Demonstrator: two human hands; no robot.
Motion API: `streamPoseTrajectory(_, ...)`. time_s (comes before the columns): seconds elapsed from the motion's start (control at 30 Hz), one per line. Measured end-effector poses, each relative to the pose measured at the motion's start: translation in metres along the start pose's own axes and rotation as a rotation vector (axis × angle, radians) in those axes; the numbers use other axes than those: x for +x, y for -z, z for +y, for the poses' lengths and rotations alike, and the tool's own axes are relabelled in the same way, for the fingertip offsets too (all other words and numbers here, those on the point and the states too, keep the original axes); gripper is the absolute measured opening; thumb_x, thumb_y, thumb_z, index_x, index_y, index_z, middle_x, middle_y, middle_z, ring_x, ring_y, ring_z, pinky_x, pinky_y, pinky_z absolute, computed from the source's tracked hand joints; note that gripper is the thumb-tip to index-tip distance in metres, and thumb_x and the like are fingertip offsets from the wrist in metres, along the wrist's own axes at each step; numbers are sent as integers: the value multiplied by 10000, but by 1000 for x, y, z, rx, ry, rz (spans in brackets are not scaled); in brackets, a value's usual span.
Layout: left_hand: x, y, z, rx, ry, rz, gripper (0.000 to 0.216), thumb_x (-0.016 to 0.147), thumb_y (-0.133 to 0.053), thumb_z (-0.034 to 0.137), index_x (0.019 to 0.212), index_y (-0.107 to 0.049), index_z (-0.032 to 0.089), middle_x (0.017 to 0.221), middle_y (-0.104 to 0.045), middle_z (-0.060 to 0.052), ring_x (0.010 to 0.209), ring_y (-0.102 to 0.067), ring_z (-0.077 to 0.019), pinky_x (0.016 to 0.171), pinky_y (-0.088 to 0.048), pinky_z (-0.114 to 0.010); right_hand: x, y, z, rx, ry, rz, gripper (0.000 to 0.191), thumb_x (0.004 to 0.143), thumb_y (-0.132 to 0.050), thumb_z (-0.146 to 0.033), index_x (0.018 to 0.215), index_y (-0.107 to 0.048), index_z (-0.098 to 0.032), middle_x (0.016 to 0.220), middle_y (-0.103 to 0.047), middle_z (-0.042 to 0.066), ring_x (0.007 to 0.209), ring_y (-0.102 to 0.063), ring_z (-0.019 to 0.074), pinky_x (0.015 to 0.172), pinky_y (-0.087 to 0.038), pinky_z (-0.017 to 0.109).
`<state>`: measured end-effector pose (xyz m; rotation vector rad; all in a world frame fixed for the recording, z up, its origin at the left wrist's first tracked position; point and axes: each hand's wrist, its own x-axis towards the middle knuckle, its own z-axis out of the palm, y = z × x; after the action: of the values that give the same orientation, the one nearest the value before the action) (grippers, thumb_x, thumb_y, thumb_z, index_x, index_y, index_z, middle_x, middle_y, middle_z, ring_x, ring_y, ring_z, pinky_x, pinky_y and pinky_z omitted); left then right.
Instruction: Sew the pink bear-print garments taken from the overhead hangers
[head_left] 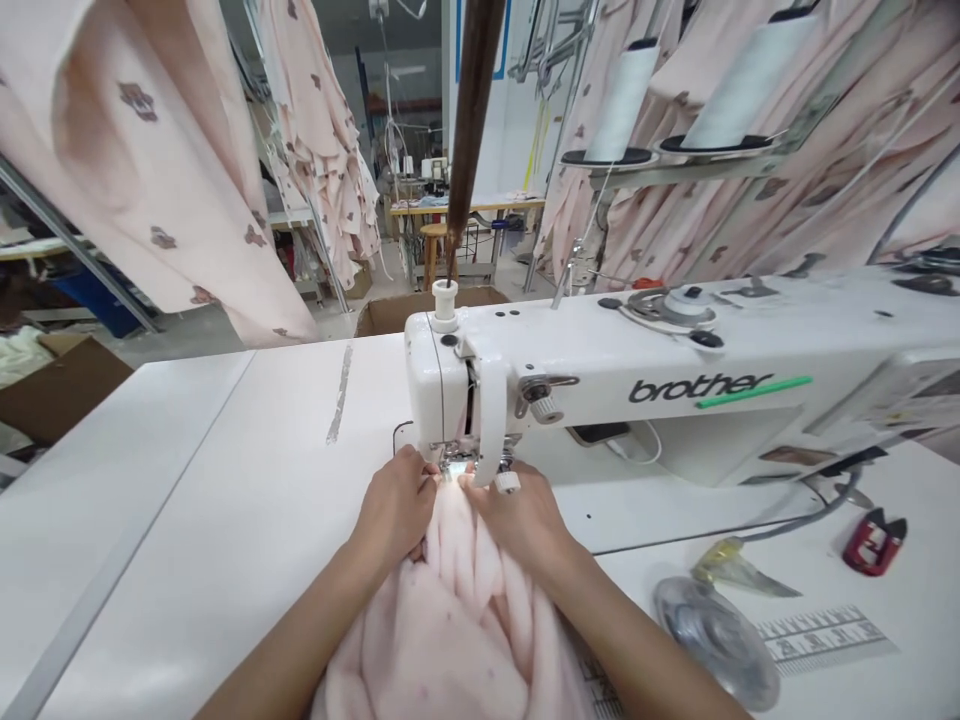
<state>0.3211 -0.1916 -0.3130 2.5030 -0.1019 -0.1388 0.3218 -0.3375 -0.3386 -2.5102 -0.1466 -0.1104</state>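
Note:
A white Brother industrial sewing machine stands on the white table, its presser foot near the middle of the view. My left hand and my right hand press in on either side of the foot, with the fingertips gripping a pale pink fluffy fabric. That fabric runs under the foot and bunches in thick folds towards me, below my wrists. The needle itself is hidden behind my fingers and the machine head.
Red thread snips, a clear plastic guard and a printed ruler strip lie on the table right of my right arm. Thread cones stand behind the machine. Pink printed garments hang on both sides, with a cardboard box beyond.

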Motion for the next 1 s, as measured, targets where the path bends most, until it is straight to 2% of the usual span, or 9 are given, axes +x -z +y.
streamPoseTrajectory(0.2,2,-3,0,96,16,-4,167,823,-379,180,787,-542,173,890,-582,-62,756,-580,-193,613,-370,-268,1,-4,0,-124,33,24,236,819,-446,-225,608,-544,-182,591,-577,-2,538,-484,120,493,-257,227)
streamPoseTrajectory(0.4,5,-8,-2,217,1,25,213,847,-367,195,863,-577,165,949,-587,-73,855,-589,-224,688,-404,-297,3,-5,-2,-165,15,34,180,787,-492,-210,616,-543,-183,544,-540,-10,520,-467,122,480,-220,239)
streamPoseTrajectory(0.67,8,-12,-6,265,-32,73,206,850,-385,173,878,-588,156,986,-578,-78,890,-585,-226,703,-414,-299,6,-10,-1,-220,16,66,163,801,-482,-208,674,-580,-179,647,-618,23,604,-522,150,511,-233,251)
streamPoseTrajectory(1.0,13,-15,-7,284,-22,119,196,848,-388,199,866,-577,151,935,-585,-93,821,-586,-234,660,-416,-307,11,-14,-1,-232,19,78,169,820,-465,-200,759,-620,-172,757,-654,54,702,-567,188,530,-254,265)
